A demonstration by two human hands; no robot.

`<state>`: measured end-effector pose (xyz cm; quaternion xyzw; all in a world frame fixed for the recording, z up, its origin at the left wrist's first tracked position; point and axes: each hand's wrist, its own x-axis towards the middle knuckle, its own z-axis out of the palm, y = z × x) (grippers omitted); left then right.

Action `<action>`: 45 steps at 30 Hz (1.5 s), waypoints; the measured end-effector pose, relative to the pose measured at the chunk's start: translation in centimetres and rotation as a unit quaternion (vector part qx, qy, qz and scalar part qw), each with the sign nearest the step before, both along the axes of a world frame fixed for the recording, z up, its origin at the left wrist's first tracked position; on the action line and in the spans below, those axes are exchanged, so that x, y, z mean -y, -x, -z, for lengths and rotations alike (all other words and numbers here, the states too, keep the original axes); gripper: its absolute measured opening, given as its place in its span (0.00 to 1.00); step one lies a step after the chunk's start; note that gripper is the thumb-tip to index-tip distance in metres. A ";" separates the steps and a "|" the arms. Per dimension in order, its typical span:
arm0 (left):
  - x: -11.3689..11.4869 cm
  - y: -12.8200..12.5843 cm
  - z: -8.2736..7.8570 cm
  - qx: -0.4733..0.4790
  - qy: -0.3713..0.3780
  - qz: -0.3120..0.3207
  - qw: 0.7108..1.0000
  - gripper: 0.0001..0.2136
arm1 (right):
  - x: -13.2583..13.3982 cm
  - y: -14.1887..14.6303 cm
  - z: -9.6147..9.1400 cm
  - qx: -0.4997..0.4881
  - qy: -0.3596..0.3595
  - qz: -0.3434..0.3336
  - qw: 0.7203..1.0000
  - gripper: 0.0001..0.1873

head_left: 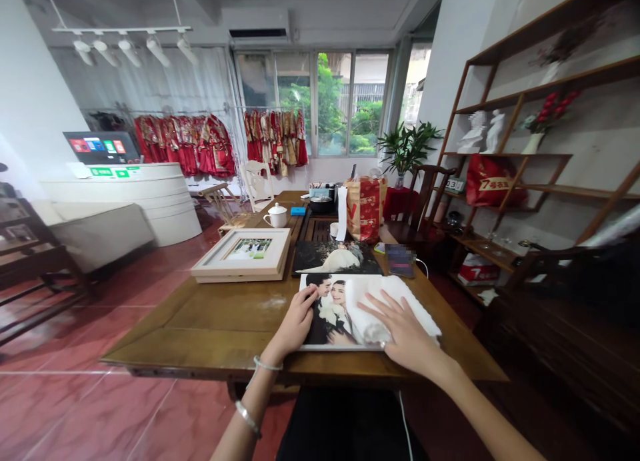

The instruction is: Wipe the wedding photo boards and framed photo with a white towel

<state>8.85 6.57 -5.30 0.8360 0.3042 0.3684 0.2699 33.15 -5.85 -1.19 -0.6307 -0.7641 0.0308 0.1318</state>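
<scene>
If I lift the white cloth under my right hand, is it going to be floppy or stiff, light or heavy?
The white cloth will probably hang floppy: it lies softly rumpled beneath the right hand. It's likely light, given its fluffy, towel-like surface, and unlikely to roll, being spread over part of the photo panel.

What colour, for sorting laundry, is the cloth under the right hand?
White cloth, clearest in the head view.
</scene>
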 end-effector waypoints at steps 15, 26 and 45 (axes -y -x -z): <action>-0.1 0.0 -0.1 -0.015 -0.003 0.003 1.000 0.22 | -4.1 0.1 -1.1 -0.031 0.037 0.013 0.999 0.33; -0.3 0.2 0.2 -0.005 -0.008 0.009 1.000 0.21 | -7.3 1.6 -1.4 -0.027 0.013 0.033 0.999 0.34; -0.5 0.0 0.5 -0.014 -0.010 0.006 1.000 0.22 | -4.9 2.1 -1.8 -0.020 0.055 0.024 0.998 0.35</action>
